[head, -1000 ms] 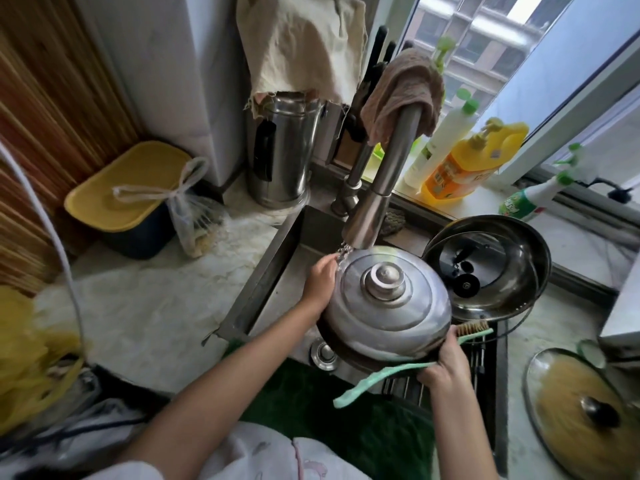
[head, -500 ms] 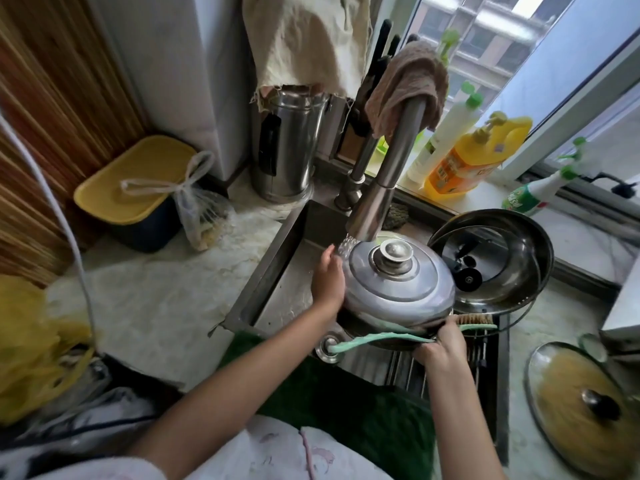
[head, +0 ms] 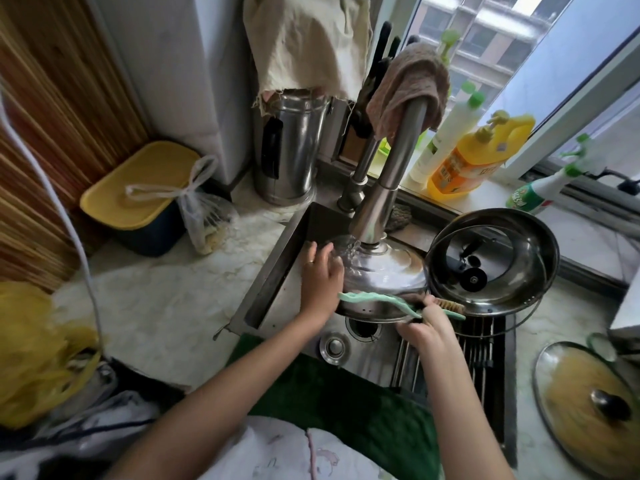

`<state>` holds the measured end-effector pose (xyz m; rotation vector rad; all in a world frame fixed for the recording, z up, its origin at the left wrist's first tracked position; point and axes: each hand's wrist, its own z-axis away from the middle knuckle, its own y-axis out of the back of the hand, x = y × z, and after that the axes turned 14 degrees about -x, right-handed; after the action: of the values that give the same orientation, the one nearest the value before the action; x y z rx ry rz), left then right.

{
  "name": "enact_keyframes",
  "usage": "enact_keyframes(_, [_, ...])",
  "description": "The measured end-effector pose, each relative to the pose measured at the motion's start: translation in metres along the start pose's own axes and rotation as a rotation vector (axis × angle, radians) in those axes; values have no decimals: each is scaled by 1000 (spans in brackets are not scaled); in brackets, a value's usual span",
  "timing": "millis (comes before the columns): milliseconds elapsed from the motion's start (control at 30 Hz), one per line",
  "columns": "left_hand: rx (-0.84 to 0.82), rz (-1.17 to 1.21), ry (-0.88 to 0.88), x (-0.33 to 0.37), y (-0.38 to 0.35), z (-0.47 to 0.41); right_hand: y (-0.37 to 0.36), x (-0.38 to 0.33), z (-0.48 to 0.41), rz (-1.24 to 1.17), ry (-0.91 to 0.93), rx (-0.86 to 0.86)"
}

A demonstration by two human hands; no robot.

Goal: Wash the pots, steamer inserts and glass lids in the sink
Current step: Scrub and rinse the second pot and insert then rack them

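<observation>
A domed steel lid (head: 384, 271) lies over the sink (head: 277, 268) right under the running faucet (head: 388, 188), and water pours onto its top. My left hand (head: 320, 275) rests flat against the lid's left side with straight fingers. My right hand (head: 427, 327) grips a green-handled brush (head: 388, 299) and also holds the lid's front rim. A steel pot (head: 498, 261) with a glass lid inside it sits on the drying rack to the right. Another glass lid (head: 585, 403) lies on the counter at the far right.
A drain plug (head: 334, 346) lies in the sink basin. Detergent bottles (head: 467, 161) line the windowsill. A steel canister (head: 291, 150) stands behind the sink's left corner, a yellow-lidded bin (head: 138, 188) and a tied plastic bag (head: 204, 216) on the left counter. A green cloth (head: 346, 403) hangs over the front edge.
The steel lid has moved back under the spout, so the faucet now hides its knob and water runs over it. My left hand has flattened against its side.
</observation>
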<state>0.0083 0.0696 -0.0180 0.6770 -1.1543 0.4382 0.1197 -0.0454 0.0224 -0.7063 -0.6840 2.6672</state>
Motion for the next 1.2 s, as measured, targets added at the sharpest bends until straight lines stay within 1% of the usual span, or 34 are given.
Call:
enact_keyframes(67, [-27, -164, -74, -8, 2, 14, -8, 2, 3, -105, -57, -25])
enact_keyframes(100, [-25, -274, -101, -10, 3, 20, -11, 5, 5, -96, -67, -38])
enact_keyframes(167, [28, -612, -223, -10, -3, 30, -20, 17, 11, -21, -86, -47])
enact_keyframes(200, [24, -774, -302, -6, -6, 33, -25, 25, 15, 29, -106, -63])
enact_keyframes(233, [8, -876, -379, -2, -7, 31, -29, 30, 16, 64, -129, -71])
enact_keyframes(300, [-53, -913, -512, 3, 2, 21, -34, 38, 15, 75, -141, -82])
enact_keyframes(400, [-257, -959, -675, -2, 29, 0, -34, 39, 6, 97, -118, -87])
enact_keyframes(433, [-318, -959, -704, -7, 38, -6, -32, 35, 3, 111, -110, -82])
enact_keyframes(467, [-367, -911, -682, -13, 45, -8, -31, 31, -1, 111, -106, -83])
enact_keyframes(533, [-381, -725, -575, -26, 57, -5, -27, 20, -7, 84, -76, -63])
enact_keyframes(633, [-242, -469, -442, -39, 58, -1, -20, 11, -16, -2, -1, -31])
enact_keyframes(700, [-126, -295, -324, -30, 40, -7, -17, 15, -14, -37, 16, -39])
enact_keyframes(733, [-75, -189, -222, -20, 30, -12, -17, 19, -10, -29, 36, -35])
enact_keyframes(800, [3, 36, 45, -3, 15, -22, -13, 26, -5, 72, 105, 17])
enact_keyframes(867, [2, 256, 245, 4, 6, -37, -2, 28, -3, 134, 186, 86])
enact_keyframes(933, [-9, 459, 311, 7, -2, -49, 10, 24, -1, 158, 246, 110])
enact_keyframes(967, [4, 518, 323, 11, -6, -51, 15, 20, 0, 166, 273, 106])
enact_keyframes(1033, [15, 523, 332, 17, -19, -46, 19, 14, 1, 146, 303, 104])
enact_keyframes(1067, [30, 471, 321, 21, -27, -38, 20, 11, 1, 136, 315, 111])
enact_keyframes(1133, [59, 340, 251, 28, -42, -19, 27, 10, 0, 130, 325, 115])
enact_keyframes(1200, [33, 265, 172, 32, -44, -14, 32, 9, -1, 117, 319, 92])
